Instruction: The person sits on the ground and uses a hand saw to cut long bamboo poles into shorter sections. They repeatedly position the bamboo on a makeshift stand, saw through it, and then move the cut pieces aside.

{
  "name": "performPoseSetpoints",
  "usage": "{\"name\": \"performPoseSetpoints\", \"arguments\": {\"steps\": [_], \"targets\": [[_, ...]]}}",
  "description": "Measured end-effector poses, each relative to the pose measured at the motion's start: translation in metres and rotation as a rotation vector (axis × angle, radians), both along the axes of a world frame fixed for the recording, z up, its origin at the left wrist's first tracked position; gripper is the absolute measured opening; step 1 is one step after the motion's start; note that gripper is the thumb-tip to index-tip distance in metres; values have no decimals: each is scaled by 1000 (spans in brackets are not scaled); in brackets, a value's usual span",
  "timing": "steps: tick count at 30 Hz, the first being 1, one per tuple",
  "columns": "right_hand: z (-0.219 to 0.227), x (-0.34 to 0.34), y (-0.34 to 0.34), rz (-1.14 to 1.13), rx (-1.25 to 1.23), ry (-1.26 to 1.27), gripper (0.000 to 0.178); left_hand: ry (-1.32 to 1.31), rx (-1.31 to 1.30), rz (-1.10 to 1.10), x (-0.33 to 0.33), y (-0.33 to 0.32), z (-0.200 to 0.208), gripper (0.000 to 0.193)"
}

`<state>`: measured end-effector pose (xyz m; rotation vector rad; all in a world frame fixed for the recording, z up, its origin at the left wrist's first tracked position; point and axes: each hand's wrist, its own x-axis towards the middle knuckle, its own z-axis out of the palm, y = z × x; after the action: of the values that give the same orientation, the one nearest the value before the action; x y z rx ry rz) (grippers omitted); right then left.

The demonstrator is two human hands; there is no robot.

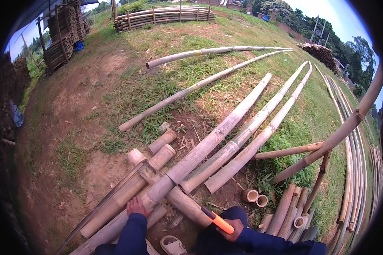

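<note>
A thick bamboo pole (198, 155) runs from the lower left away to the upper right. My left hand (138, 207) grips its near part, fingers curved over the top. Under the pole lies a shorter bamboo piece (186, 205), set crosswise. My right hand (234, 230) is closed around the bright orange handle of a tool (222, 222), beside the near end of that crosspiece. A dark part extends from the handle; the tool's kind cannot be made out.
Two more bamboo poles (259, 138) lie just right of the gripped one. Short cut bamboo pieces (285, 210) and a slanted bamboo post (334, 140) stand at right. Long poles (206, 83) lie on the grass ahead. A split bamboo length (110, 197) lies at left.
</note>
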<state>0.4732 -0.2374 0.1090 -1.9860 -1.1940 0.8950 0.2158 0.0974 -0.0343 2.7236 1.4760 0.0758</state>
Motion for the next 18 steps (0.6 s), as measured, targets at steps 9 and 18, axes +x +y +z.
{"name": "performPoseSetpoints", "arguments": {"steps": [9, 18], "targets": [[-77, 16, 183, -59, 189, -64, 20, -17, 42, -28, 11, 3, -4, 91], [10, -11, -2, -116, 7, 32, 28, -29, 7, -13, 7, 1, -4, 93]]}}
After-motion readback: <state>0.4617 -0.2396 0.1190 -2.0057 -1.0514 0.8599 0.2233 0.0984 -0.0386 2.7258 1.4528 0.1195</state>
